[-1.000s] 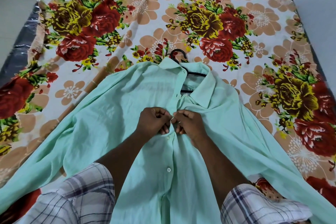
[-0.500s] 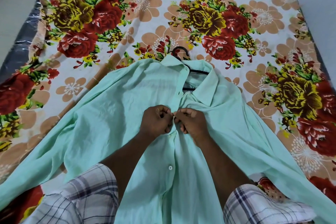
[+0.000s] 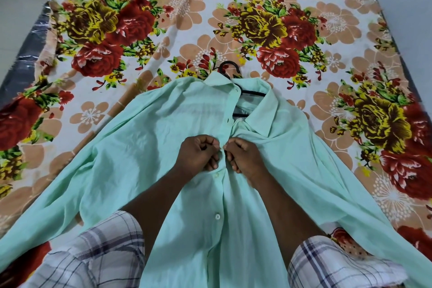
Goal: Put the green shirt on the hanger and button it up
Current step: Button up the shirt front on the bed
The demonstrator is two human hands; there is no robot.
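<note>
Green shirt [image 3: 145, 147] lies flat on a bed sheet [image 3: 163, 30] with big red and yellow flowers. A black hanger [image 3: 230, 66] is inside it, and its hook sticks out above the collar. The left hand [image 3: 198, 155] and the right hand [image 3: 245, 158] sit close together on the middle of the shirt. Both are curled tight, pinching the front edges just below the collar. Two white buttons [image 3: 217, 216] lower down are done up.
</note>
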